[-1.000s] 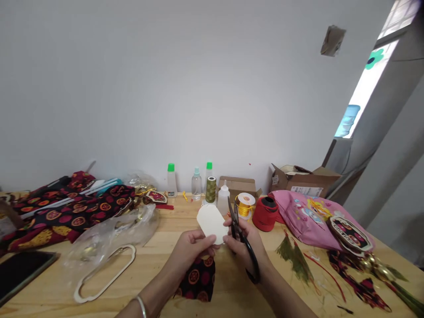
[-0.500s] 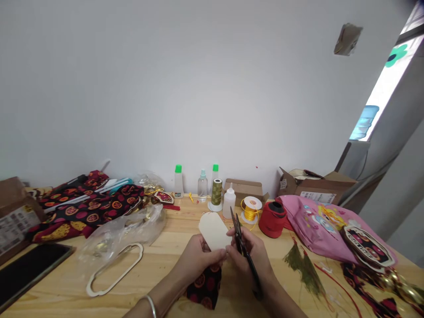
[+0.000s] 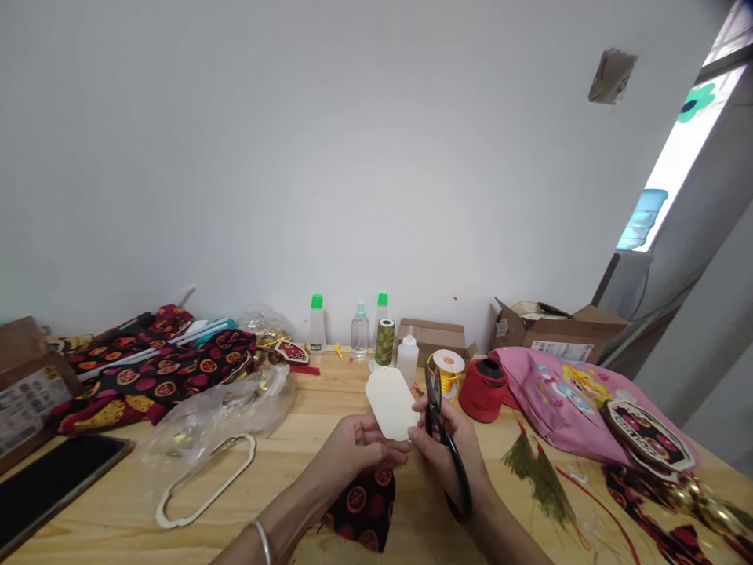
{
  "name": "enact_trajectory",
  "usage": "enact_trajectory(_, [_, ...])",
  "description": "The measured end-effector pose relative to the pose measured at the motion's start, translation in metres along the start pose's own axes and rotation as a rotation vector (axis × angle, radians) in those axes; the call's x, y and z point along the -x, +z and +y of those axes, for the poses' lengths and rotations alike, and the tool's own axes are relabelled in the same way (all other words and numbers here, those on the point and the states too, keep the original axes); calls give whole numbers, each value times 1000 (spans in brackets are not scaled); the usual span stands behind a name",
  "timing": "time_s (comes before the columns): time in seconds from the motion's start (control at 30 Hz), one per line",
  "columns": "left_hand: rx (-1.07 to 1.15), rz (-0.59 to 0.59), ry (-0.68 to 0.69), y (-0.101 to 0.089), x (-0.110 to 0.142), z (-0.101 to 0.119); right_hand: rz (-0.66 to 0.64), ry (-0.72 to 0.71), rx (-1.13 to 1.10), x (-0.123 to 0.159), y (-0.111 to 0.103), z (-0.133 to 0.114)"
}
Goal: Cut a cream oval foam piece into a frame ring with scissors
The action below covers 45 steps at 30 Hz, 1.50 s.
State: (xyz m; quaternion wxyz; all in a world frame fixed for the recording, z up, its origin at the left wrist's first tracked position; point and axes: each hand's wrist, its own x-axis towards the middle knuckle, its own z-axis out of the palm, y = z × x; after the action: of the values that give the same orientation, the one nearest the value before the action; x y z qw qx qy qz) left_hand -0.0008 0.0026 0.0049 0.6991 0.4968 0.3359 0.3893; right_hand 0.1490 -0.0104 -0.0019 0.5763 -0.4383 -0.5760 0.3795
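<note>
The white card (image 3: 391, 404) is up over the worktop (image 3: 306, 424), near the middle. The left hand (image 3: 358, 449) is half curled at the low end of the card, but I can't tell if it grips it. The right hand (image 3: 448, 446) grasps the black scissors (image 3: 458, 471), tips up, and its fingers touch the card's side. A dark dotted cloth (image 3: 365, 510) lies near the front edge. Bottles (image 3: 407, 357) and a green thread spool (image 3: 385, 343) stand by the back edge.
</note>
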Motion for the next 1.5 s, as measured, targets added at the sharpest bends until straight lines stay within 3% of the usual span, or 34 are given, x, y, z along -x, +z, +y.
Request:
enact_trajectory(0.23, [27,106,92,4,0,-2,-45,-22,71,1,2,-1])
enact_trajectory(0.37, [20,78,11,3,-2,-4,30,-179,272,0,-3,2])
enact_trajectory(0.53, [204,369,-2,-3,-4,-3,76,-335,587,-3,-14,6])
enact_trajectory(0.6, [228,401,7,-5,-4,-2,32,-362,712,-4,-16,7])
enact_trajectory(0.9, [175,397,10,-9,-3,-5,-65,-258,1156,-2,-8,8])
enact_trajectory(1.23, [134,313,-28,-6,2,-8,-56,-195,1194,-1,-7,11])
enact_trajectory(1.5, [112,357,-22,-5,2,-8,-108,-163,1186,-1,-8,12])
